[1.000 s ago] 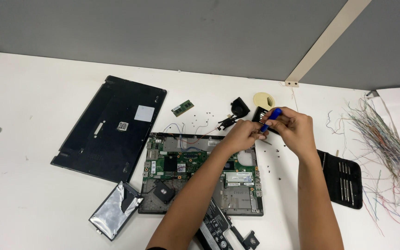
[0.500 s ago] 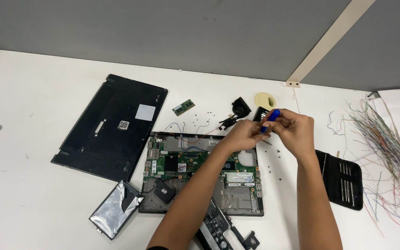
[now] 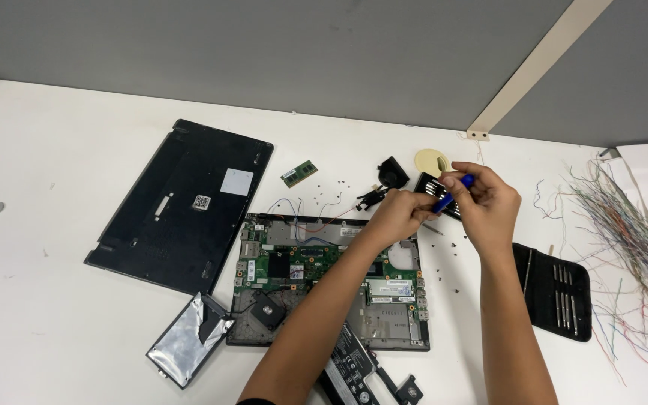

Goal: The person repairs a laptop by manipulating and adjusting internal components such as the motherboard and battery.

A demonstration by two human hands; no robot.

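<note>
Hands meet above the far right corner of the opened laptop (image 3: 331,281) on the white worktop (image 3: 54,315). Right hand (image 3: 489,202) fingers grip a blue screwdriver (image 3: 451,191); left hand (image 3: 395,214) fingers pinch its tip. A black tool pouch (image 3: 556,289) lies right.

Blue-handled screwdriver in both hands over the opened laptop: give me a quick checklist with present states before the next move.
1. Grip: right hand holds the blue-handled screwdriver, left hand pinches its lower end: ok.
2. Bit seated in the tip: hidden by fingers: cannot tell.
3. Opened laptop lies flat, board exposed, bottom cover set aside to its left: ok.
4. Loose screws lie scattered on the white table, not gathered: not ok.
5. Black tool pouch lies open beside the right forearm: ok.
6. Tangle of coloured wires lies apart from the laptop: ok.
</note>
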